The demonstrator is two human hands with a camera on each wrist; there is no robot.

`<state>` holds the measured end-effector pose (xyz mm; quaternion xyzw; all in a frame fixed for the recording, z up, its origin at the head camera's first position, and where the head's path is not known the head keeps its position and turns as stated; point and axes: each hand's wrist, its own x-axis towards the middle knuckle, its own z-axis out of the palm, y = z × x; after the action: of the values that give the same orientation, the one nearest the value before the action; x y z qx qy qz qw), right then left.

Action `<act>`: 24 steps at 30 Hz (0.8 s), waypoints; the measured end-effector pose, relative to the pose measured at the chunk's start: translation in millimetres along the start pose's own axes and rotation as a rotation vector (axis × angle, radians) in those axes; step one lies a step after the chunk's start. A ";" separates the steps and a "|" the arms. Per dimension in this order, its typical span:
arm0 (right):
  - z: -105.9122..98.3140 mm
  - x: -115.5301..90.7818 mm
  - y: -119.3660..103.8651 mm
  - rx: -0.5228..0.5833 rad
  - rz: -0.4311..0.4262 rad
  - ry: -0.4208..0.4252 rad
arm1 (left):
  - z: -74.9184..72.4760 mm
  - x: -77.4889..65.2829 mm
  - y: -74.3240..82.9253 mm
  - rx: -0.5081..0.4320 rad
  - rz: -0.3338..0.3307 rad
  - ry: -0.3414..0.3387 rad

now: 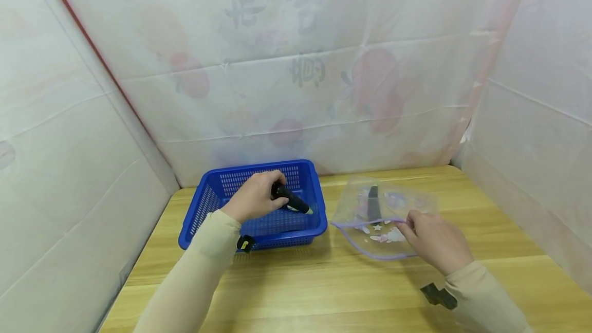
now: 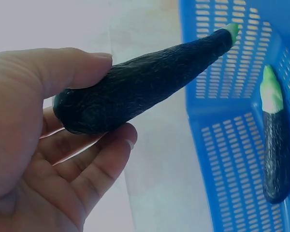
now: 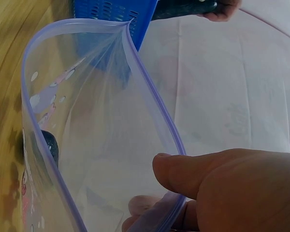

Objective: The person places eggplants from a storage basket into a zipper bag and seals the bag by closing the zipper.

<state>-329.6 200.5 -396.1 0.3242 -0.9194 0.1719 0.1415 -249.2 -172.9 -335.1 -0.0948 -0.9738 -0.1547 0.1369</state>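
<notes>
Beige sleeves (image 1: 182, 284) come in from the near side over the wooden table (image 1: 287, 297). At the right, the right hand (image 1: 437, 238) pinches the purple zip edge of a clear printed bag (image 1: 390, 220), whose mouth stands apart. Its film looks thin, limp and probably slippery—the stiffer zip edge is the better hold. A dark piece (image 1: 373, 204) lies inside, beyond the mouth.

To the left stands a blue basket (image 1: 252, 238). Over it, the left hand (image 1: 259, 197) holds a dark vegetable (image 1: 298, 203) by its thick end, thumb on one side and fingers on the other; the narrower body extends rightward from the grip to a pale green tip. It looks firm, light and rather smooth, so the thick end should suit a light grip. A second vegetable (image 2: 274, 145) lies in the basket, apart from that hand. Farthest back hangs pale patterned sheeting (image 1: 277, 91).
</notes>
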 end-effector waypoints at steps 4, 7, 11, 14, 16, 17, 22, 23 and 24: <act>0.8 0.0 1.2 -0.004 0.000 0.000 | 0.5 -2.6 5.6 0.006 0.032 0.042; 0.6 -0.2 1.5 -0.006 0.003 -0.005 | -0.1 -4.0 8.2 0.020 0.051 0.074; -0.5 -0.4 1.2 -0.003 0.014 -0.017 | -2.9 -7.0 12.2 0.036 0.077 0.114; -1.4 -0.4 0.7 -0.002 0.019 -0.018 | -5.4 -9.8 16.8 0.034 0.100 0.137; -1.6 -0.5 0.4 -0.002 0.018 -0.015 | -6.8 -11.6 20.6 0.035 0.121 0.150; -1.7 -0.6 0.3 -0.003 0.016 -0.010 | -7.6 -12.5 22.8 0.035 0.134 0.155; -1.5 -0.7 -0.2 -0.004 0.005 0.003 | -11.6 -16.3 32.9 0.046 0.190 0.184; -1.5 -0.8 -0.3 -0.004 0.005 0.003 | -12.7 -16.9 34.7 0.046 0.200 0.190; -1.6 -0.7 -0.4 -0.004 0.007 0.002 | -13.5 -17.3 36.3 0.050 0.210 0.198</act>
<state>-328.6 201.3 -394.8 0.3205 -0.9207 0.1710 0.1425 -221.4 -146.0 -317.9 -0.1768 -0.9438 -0.1240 0.2503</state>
